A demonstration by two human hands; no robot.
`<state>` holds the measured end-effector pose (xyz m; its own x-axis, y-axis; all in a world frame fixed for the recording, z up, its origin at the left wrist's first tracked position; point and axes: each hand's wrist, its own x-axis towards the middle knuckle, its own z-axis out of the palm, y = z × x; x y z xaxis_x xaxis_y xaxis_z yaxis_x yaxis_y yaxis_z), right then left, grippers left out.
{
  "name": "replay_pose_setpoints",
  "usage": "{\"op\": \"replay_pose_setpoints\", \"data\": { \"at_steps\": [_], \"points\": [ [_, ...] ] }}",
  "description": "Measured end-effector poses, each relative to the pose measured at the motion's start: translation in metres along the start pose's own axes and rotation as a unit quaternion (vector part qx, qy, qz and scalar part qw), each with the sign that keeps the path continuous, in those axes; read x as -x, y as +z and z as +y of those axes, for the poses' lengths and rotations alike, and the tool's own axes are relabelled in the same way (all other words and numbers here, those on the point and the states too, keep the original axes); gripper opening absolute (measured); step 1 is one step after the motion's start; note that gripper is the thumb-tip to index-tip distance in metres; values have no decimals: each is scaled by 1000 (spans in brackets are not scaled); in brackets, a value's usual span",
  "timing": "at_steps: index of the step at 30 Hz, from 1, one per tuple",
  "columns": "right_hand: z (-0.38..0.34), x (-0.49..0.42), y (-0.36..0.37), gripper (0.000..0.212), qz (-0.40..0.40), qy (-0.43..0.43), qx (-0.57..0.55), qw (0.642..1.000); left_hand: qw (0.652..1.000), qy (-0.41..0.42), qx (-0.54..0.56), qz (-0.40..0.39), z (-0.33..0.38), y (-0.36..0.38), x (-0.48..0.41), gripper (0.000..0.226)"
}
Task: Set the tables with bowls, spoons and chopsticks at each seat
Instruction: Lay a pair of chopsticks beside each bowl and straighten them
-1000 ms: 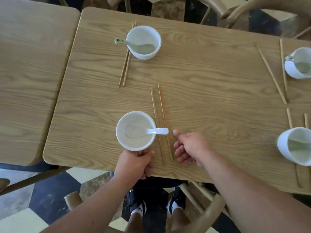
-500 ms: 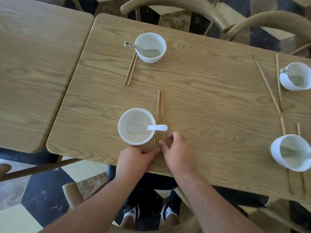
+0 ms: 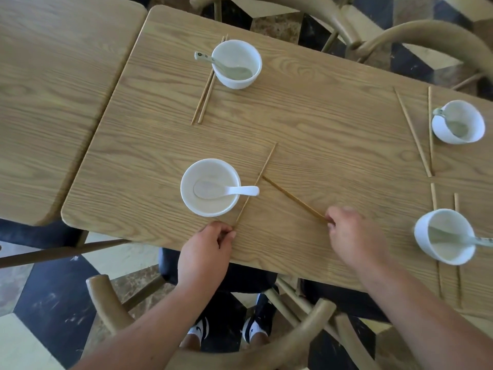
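Pale wood-grain table [image 3: 320, 124] with rounded corners, just beside a second table [image 3: 53, 89] of the same finish on the left, a narrow gap between. Below, floor [image 3: 53, 297] of black, cream and brown marbled tiles in a cube pattern. Curved wooden chair [image 3: 266, 351] at the near edge, bentwood chair backs [image 3: 333, 14] past the far edge.

At the near seat, white bowl [image 3: 213, 166] holding a white spoon [image 3: 229, 190], handle reaching out to the right across the left chopstick [image 3: 264, 169]. Left hand [image 3: 208, 249] at the table edge, fingertips pinching that stick's near end. Right hand [image 3: 352, 233] pinching the near end of the right chopstick [image 3: 293, 198]. Sticks splayed in a V, the right one's far tip just beside the left one's middle.

Far bowl [image 3: 240, 49] with greenish spoon [image 3: 221, 65], chopstick pair [image 3: 204, 100] close on its left. Far-right bowl [image 3: 469, 113] beside splayed sticks [image 3: 412, 130]. Near-right bowl [image 3: 424, 236] sitting on top of its own chopsticks [image 3: 433, 196].
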<state>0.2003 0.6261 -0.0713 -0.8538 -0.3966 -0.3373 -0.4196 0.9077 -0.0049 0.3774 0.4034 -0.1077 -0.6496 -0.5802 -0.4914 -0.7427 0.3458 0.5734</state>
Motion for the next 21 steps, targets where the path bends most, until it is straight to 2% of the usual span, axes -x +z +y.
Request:
{"op": "replay_pose_setpoints", "data": {
  "at_steps": [7,11,19,21],
  "points": [
    [25,-13,-2,23,-6,-89,55,994,999,-17,20,20,3,1,-2,16],
    [46,-26,0,15,-13,-107,71,992,999,-21,17,25,3,0,-5,15],
    [56,-36,-5,22,-25,-177,96,979,999,-2,14,33,0,2,-4,14],
    [54,-37,-7,17,-21,-199,95,975,999,0,9,32,-1,3,-4,14]
  ]
}}
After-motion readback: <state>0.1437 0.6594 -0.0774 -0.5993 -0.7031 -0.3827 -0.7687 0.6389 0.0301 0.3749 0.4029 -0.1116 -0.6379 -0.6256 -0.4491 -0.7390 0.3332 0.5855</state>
